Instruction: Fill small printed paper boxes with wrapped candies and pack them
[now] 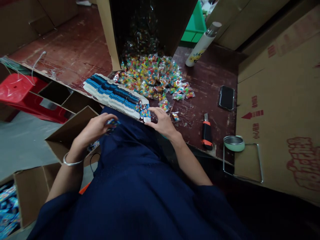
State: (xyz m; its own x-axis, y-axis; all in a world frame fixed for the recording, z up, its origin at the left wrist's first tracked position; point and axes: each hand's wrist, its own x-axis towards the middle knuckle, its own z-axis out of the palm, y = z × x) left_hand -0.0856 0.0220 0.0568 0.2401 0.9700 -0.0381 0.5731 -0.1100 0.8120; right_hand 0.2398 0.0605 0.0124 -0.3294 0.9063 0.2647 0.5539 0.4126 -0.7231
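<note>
My left hand [97, 127], a bangle on its wrist, has its fingers closed round a small blue printed box [113, 126], blurred, over my lap. At the table's front edge my right hand [162, 122] has its thumb and fingers apart beside the end of a row of flat blue-and-white cartons [112, 93]. Its fingertips are by the nearest carton [145, 111], which lies printed side up. Behind the row, clear packets of colourful candy [155, 75] spill from a large tipped cardboard box [106, 26]. One candy packet [175, 116] lies apart, right of my right hand.
On the table's right are an orange-and-black cutter [207, 133], a phone [226, 97], a white bottle [201, 46] and a green cup [234, 143] in a wire holder. Open cartons [32, 193], one with blue packs, and a red stool [22, 90] stand at left.
</note>
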